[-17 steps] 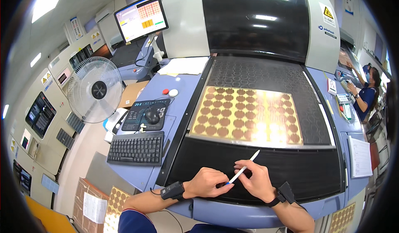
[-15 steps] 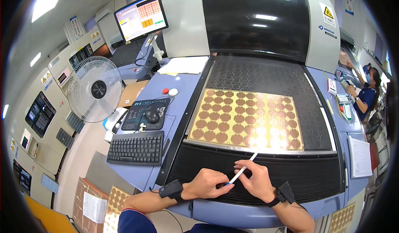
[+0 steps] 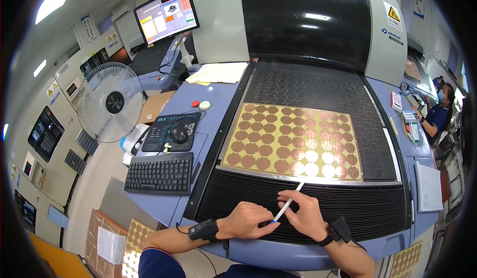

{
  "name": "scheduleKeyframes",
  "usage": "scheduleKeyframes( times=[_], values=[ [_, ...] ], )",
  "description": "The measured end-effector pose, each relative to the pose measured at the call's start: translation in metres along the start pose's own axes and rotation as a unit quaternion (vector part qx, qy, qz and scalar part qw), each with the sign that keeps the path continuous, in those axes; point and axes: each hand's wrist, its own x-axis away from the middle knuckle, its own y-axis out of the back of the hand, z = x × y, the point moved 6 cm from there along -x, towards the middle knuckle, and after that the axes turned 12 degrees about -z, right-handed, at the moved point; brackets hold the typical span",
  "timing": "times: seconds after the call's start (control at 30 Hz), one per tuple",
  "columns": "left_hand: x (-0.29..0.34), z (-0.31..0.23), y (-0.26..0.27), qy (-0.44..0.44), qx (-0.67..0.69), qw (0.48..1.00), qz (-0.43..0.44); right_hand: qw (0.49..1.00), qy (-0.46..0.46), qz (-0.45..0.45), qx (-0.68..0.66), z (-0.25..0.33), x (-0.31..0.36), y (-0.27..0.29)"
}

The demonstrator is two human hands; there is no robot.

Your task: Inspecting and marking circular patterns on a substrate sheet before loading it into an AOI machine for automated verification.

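Observation:
A thin white pen-like stick (image 3: pixel 289 200) with a blue lower end runs slantwise between my hands. My left hand (image 3: pixel 247 220) pinches its blue end between thumb and fingers. Higher up the shaft, the fingers and thumb of my right hand (image 3: pixel 304 215) close around it. Beyond the hands a yellow panel (image 3: pixel 276 110) with rows of brown round patterns lies flat on the dark machine bed (image 3: pixel 373 149). The stick's upper tip reaches the panel's near edge; whether it touches cannot be told. Both hands are over the black ribbed cover (image 3: pixel 218 191), with dark bands on both wrists.
Left are a keyboard (image 3: pixel 159 174), a mouse (image 3: pixel 179 132), red and white buttons (image 3: pixel 204 105), a monitor (image 3: pixel 167 17) and a fan (image 3: pixel 110 102). An open notebook (image 3: pixel 428 187) lies right. A co-worker (image 3: pixel 439 116) stands far right. More patterned panels (image 3: pixel 135 238) stand low left.
The monitor shows a different screen with a pop-up window. The ridges of the black cover show more plainly. My hands and the stick have barely moved; the co-worker's arm has come down.

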Motion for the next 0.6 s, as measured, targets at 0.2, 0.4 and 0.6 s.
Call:
scheduleKeyframes(
  times=[0.2,0.4,0.6],
  values=[
    [-0.001,0.000,-0.003,0.001,0.008,1.000,-0.009,1.000,0.002,-0.004,0.003,-0.001,0.001,0.003],
    [0.005,0.001,0.004,0.004,-0.003,1.000,-0.005,1.000,0.003,-0.003,-0.001,-0.001,-0.002,-0.004],
    [0.000,0.005,0.004,-0.031,-0.027,0.999,0.004,0.996,0.016,-0.052,0.078,0.005,-0.006,0.011]
  ],
)
